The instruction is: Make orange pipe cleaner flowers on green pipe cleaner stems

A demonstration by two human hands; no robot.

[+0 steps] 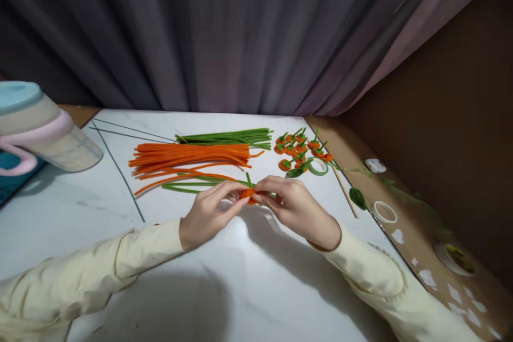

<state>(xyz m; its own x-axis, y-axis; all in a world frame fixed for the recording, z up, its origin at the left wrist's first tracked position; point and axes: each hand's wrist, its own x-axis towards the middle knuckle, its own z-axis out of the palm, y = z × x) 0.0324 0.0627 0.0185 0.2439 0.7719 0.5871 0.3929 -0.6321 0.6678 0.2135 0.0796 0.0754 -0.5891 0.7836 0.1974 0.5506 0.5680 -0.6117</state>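
Note:
Between my two hands is a small orange pipe-cleaner pumpkin (250,193) with a green stem pointing up. My left hand (214,208) pinches it from the left, thumb and fingers closed on its side. From the right, my right hand (294,204) grips it the same way, fingertips nearly meeting those of the left. Just beyond lie loose green pipe cleaners (182,187), partly behind the left hand. A thick bundle of orange pipe cleaners (192,155) rests past them, with a bundle of green pipe cleaners (228,136) farther back.
Several finished pumpkins (290,148) cluster at the back right beside a roll of green tape (318,166). A thin wooden stick (350,197), a white ring (385,212) and paper scraps (428,278) lie rightward. A large tumbler (68,141) stands at the left.

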